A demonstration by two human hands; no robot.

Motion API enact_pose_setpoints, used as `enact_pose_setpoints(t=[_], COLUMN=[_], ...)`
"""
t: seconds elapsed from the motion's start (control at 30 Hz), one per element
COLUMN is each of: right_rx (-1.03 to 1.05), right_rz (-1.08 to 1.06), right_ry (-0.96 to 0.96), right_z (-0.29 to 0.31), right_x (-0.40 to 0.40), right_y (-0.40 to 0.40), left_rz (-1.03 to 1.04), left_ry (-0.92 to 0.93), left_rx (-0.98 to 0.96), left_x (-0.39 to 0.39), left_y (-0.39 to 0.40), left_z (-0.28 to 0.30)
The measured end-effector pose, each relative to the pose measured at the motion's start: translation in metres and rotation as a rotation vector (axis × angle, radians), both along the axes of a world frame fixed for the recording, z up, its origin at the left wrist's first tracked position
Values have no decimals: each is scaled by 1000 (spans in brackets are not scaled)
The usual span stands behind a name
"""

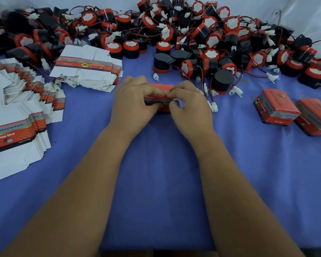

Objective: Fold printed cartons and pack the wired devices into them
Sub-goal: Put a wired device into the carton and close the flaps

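Note:
A red and grey printed carton (159,89) sits on the blue cloth at the centre, mostly hidden by both hands. My left hand (133,101) grips its left side with curled fingers. My right hand (189,102) pinches its right top edge, and the fingertips of both hands meet over the lid. Behind them a big heap of black-and-red wired devices (193,39) with white plugs spreads across the back of the table. A white plug (214,107) on red wire lies just right of my right hand.
Flat unfolded cartons lie in a stack (87,65) at the back left and in a fanned pile (16,115) along the left edge. Two closed packed cartons (276,108) (315,117) stand at the right. Blue cloth (161,173) covers the table.

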State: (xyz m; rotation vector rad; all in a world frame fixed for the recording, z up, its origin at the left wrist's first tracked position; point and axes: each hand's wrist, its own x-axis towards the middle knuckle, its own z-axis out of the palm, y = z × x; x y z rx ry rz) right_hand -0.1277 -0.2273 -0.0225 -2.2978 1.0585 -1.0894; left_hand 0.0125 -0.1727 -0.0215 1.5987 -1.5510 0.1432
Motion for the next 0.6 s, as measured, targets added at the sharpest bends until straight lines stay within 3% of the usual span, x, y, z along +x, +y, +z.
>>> enact_pose_setpoints(t=[0.13, 0.27, 0.33, 0.43, 0.6], right_rx=[-54, 49, 122, 307, 327], right_rz=[-41, 1, 44, 114, 91], right_ry=[62, 18, 16, -90, -163], right_z=[0, -3, -5, -3, 7], right_x=[3, 5, 4, 2, -10], right_y=[4, 5, 5, 3, -1], left_rz=[23, 37, 21, -29, -76], left_ry=[-9, 50, 173, 526, 757], left_rx=[-21, -3, -6, -13, -1], left_x=[-3, -4, -3, -2, 0], left_y=[0, 5, 9, 14, 14], left_z=[-2, -3, -2, 3, 7])
